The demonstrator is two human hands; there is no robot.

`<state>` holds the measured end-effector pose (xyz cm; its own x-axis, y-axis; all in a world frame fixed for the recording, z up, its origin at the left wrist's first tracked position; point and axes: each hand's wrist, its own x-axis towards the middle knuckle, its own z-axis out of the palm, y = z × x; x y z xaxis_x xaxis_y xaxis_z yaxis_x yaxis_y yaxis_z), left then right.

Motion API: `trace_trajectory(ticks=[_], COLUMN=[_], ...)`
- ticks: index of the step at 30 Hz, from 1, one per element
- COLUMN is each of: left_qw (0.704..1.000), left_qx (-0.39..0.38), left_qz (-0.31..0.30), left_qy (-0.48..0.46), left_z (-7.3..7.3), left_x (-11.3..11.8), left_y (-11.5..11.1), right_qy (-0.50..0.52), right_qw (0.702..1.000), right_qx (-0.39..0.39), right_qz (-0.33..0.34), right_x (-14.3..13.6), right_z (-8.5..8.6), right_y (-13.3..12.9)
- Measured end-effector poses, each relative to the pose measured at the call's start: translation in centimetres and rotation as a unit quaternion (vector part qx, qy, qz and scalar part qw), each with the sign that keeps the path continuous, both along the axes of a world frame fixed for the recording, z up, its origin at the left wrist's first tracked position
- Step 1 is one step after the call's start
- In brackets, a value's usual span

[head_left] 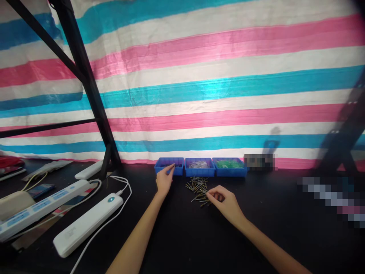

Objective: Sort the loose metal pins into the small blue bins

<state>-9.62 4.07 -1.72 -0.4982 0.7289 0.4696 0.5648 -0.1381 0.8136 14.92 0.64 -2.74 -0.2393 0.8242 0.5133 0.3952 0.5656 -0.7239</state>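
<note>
My left hand [164, 180] reaches over the front edge of the left blue bin [169, 171], which holds small dark pieces. Its thumb and fingertips are pinched together at the bin's right side; whatever is between them is too small to name. On the black table lies a loose pile of long, thin screw-like metal pieces [199, 185], silvery and brassy. At the pile's lower right edge, my right hand [225, 199] has its thumb and forefinger closed with the other fingers curled. Its fingertips touch or nearly touch the pieces, and what it grips cannot be made out.
A middle blue bin [199, 172] holds clear pieces, and a right blue bin [230, 173] green ones. To the left lie a white power bank [88, 224] with a cable and a power strip [45, 207]. A black metal post [91, 83] stands before the striped sheet [216, 87].
</note>
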Motion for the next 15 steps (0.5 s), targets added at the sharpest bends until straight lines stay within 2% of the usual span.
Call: trace_trajectory(ticks=[8,11,15], left_qw=[0.977,0.969,0.968], left_qx=[0.013,0.013,-0.004], left_qz=[-0.054,-0.076,-0.058], left_qy=[0.204,0.233,0.245], left_z=[-0.4,-0.6,-0.8], left_x=[0.2,0.3,0.3], left_y=[0.4,0.8,0.9], right_qy=[-0.004,-0.004,-0.005], right_qw=[1.0,1.0,1.0], right_qx=[0.001,0.005,0.013], right_qz=[0.007,0.008,0.009], right_x=[-0.2,-0.2,-0.2], right_z=[0.3,0.4,0.3], right_y=[-0.4,-0.5,-0.4])
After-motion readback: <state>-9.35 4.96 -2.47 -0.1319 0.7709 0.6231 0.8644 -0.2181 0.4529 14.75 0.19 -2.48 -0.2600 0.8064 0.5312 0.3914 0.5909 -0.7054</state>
